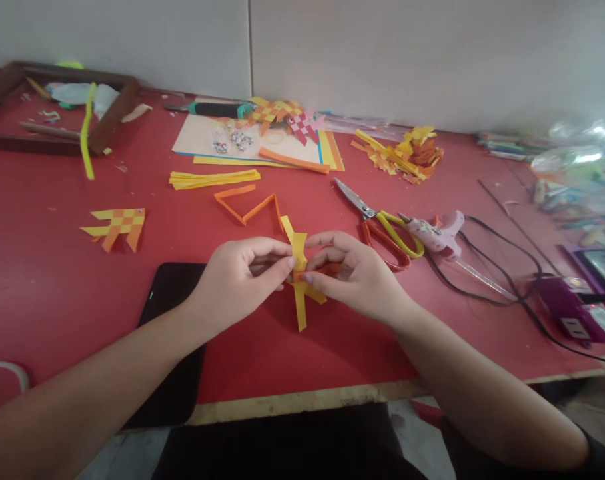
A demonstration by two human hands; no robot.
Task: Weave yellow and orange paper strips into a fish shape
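Yellow and orange paper strips (300, 307), crossed over each other, are held up between my two hands above the red table. My left hand (242, 280) pinches them from the left with thumb and fingers. From the right, my right hand (355, 277) grips the same strips, its thumb on an orange part and its index finger raised. A folded orange strip (260, 210) zigzags away just behind my hands. The far ends of the strips are partly hidden by my fingers. To the left lies a woven paper fish (125, 225) in yellow and orange.
Red-and-yellow-handled scissors (377, 220) and a pink glue gun (440, 237) with a black cord lie right. A black phone (175, 287) is under my left forearm. Behind are yellow strips (212, 179), paper sheets (187, 139), paper scraps (415, 157) and a brown frame (115, 117).
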